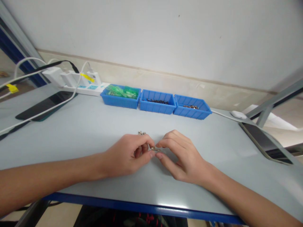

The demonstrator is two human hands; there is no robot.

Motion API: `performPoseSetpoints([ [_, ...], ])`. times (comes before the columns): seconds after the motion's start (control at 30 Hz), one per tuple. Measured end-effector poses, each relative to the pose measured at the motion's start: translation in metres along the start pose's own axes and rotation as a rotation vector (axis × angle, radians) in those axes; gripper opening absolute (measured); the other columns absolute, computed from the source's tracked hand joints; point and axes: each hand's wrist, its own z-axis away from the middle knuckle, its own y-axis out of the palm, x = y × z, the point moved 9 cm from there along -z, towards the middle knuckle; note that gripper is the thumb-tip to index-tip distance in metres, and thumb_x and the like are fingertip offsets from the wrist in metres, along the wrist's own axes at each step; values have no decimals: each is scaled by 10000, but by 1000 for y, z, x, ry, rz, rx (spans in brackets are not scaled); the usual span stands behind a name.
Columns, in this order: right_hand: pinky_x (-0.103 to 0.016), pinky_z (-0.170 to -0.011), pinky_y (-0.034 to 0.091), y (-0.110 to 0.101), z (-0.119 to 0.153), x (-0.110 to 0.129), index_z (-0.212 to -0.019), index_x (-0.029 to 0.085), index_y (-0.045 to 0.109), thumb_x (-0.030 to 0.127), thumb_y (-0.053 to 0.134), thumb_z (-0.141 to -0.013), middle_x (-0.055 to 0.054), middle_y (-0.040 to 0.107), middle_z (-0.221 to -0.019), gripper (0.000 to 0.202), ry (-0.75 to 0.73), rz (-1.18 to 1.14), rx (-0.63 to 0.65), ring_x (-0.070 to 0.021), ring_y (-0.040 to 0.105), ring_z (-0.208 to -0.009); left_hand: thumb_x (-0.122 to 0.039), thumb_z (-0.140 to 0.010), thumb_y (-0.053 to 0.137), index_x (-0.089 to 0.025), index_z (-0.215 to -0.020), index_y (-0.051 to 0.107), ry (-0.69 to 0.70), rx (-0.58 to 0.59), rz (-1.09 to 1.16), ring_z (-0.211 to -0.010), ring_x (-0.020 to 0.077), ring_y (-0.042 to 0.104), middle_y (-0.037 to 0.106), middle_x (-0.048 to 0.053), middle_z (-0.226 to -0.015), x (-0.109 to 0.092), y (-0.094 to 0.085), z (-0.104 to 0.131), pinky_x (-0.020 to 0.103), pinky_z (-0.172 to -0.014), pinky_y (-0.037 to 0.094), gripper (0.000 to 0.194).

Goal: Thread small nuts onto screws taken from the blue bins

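My left hand (130, 154) pinches a small brass-coloured screw (155, 149) by one end, between thumb and forefinger. The screw's shank points right, towards my right hand (181, 154). There the thumb and forefinger are apart, on either side of the shank's free end, and I see no firm grip on it. Just behind my left hand a little heap of similar screws (141, 133) lies on the grey table (94, 126), partly hidden by the knuckles.
Three blue bins stand along the wall: one with green plastic bags (124, 91), one with dark screws (158, 101), one with brassy pieces (191, 107). Left are a power strip (90, 90), cables and a dark phone (47, 105). Another phone (265, 142) lies right.
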Motion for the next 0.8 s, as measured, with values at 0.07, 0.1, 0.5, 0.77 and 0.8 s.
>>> performPoseSetpoints([
  [0.07, -311, -633, 369, 0, 0, -2, -883, 146, 544, 243, 455, -879, -44, 543, -738, 132, 16, -9, 4, -158, 458, -693, -186, -802, 520, -161, -829, 552, 31, -24, -35, -474, 56, 435, 482, -58, -568, -2, -2, 1, 159, -457, 363, 48],
  [0.1, -306, -627, 360, 1, 0, -3, -867, 145, 546, 248, 438, -889, -38, 540, -723, 150, 26, -12, 3, -152, 453, -678, -177, -797, 526, -160, -837, 554, 47, -36, -51, -476, 56, 436, 485, -59, -571, -3, -3, 1, 158, -459, 363, 52],
  [0.5, -257, -564, 317, 0, 2, -5, -771, 133, 554, 214, 451, -898, -4, 490, -621, 183, 30, 58, -76, -115, 416, -581, -182, -814, 555, -156, -864, 570, 79, -103, -90, -503, 45, 450, 522, -60, -599, -1, -8, -3, 142, -496, 377, 59],
  [0.77, -250, -572, 339, -3, 1, -6, -815, 133, 566, 223, 479, -894, -10, 521, -640, 148, 16, 71, -80, -118, 448, -595, -213, -826, 528, -133, -855, 582, 57, -100, -69, -486, 49, 465, 552, -43, -593, 0, -9, -3, 141, -460, 372, 100],
  [0.8, -249, -574, 341, -2, 1, -6, -820, 132, 567, 226, 482, -894, -11, 523, -642, 147, 14, 67, -77, -118, 451, -597, -211, -825, 527, -133, -854, 583, 60, -98, -71, -484, 48, 463, 553, -43, -591, 0, -9, -4, 140, -460, 371, 100],
])
